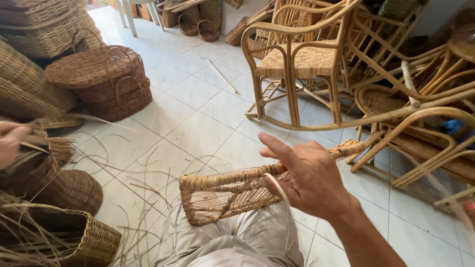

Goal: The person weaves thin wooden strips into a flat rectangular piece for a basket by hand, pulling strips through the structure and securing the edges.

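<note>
A half-woven rattan frame (217, 190) lies across my lap, its long top rail wrapped in cane and running up to the right. My right hand (309, 180) rests on that rail, a thin pale cane strip (278, 188) pinched between thumb and fingers, the index finger stretched out. My left hand (11, 141) is at the far left edge, closed around a bundle of cane strips (52, 131) that sticks out to the right.
Round lidded wicker baskets (106, 84) stand at the left, and a low oval basket (74, 237) sits by my knee. Loose cane strands (143, 183) litter the white tiled floor. Rattan chairs (307, 59) and bent frames (420, 128) crowd the right side.
</note>
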